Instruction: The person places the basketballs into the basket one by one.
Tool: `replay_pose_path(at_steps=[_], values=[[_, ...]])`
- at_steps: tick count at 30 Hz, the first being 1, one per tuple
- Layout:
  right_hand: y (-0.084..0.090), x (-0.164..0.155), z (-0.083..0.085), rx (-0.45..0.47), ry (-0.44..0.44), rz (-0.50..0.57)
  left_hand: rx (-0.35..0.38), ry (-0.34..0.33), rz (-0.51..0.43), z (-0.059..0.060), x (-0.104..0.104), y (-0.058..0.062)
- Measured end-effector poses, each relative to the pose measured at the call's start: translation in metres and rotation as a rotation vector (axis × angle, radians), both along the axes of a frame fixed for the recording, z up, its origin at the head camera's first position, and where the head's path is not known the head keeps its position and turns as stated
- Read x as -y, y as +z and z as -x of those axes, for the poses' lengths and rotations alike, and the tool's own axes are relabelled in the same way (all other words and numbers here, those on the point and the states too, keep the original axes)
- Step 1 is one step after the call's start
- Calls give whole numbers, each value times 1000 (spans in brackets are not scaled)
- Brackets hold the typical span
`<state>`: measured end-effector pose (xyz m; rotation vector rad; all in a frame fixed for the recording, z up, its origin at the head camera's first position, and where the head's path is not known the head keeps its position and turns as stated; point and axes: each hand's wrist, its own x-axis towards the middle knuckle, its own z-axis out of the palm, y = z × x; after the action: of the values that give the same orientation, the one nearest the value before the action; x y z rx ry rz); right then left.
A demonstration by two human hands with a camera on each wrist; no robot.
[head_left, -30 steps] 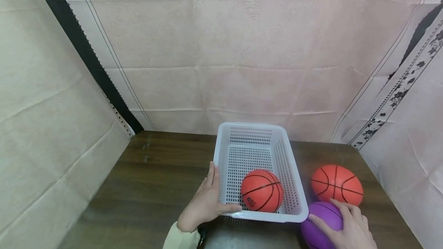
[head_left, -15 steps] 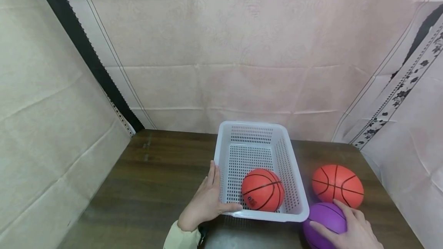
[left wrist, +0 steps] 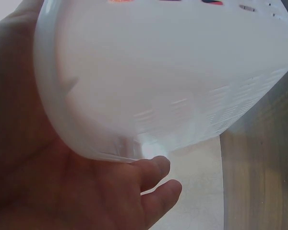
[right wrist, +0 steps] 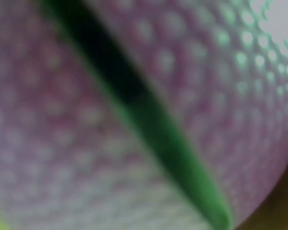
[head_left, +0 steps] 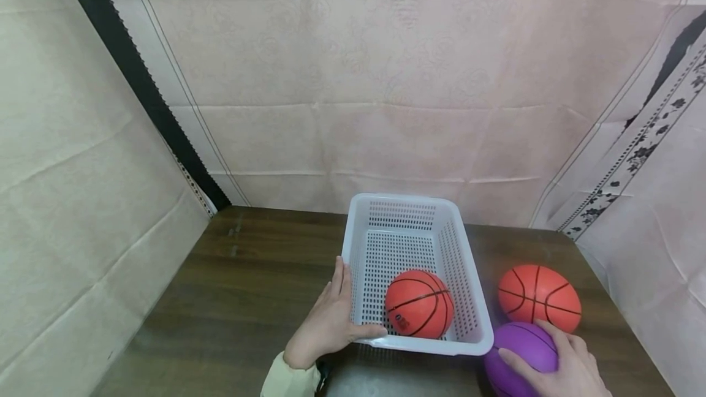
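A white plastic basket (head_left: 361, 231) with slotted walls stands on the wooden table. My left hand (head_left: 325, 323) holds its near left corner, with the thumb over the near rim and the fingers along the outer left side. Inside, toward the near end, lies an orange basketball (head_left: 419, 304). My right hand (head_left: 570, 363) grips a purple ball (head_left: 521, 357) just right of the basket's near right corner, its thumb and fingers spread over the top. The ball's pebbled surface (right wrist: 62, 120) and a dark seam fill the right wrist view. A second orange basketball (head_left: 539, 298) lies right behind the purple ball.
The brown table (head_left: 220, 299) reaches back to a pale cloth wall (head_left: 386, 90). More cloth hangs at the left (head_left: 83, 213) and right sides, the right one with a flower-patterned border (head_left: 623, 170). The basket's far end is close to the back cloth.
My right hand and the purple ball have shifted slightly to the right. The left hand, the basket and the orange balls hold nearly the same places.
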<state>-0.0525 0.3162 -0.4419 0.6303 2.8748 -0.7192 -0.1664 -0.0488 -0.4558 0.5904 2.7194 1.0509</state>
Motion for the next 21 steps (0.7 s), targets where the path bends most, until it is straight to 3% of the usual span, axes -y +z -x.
replay_pose_path(at_steps=[21], values=[[18, 0, -13, -203, -75, -7, -32, -9, -25, 0, 0, -2]])
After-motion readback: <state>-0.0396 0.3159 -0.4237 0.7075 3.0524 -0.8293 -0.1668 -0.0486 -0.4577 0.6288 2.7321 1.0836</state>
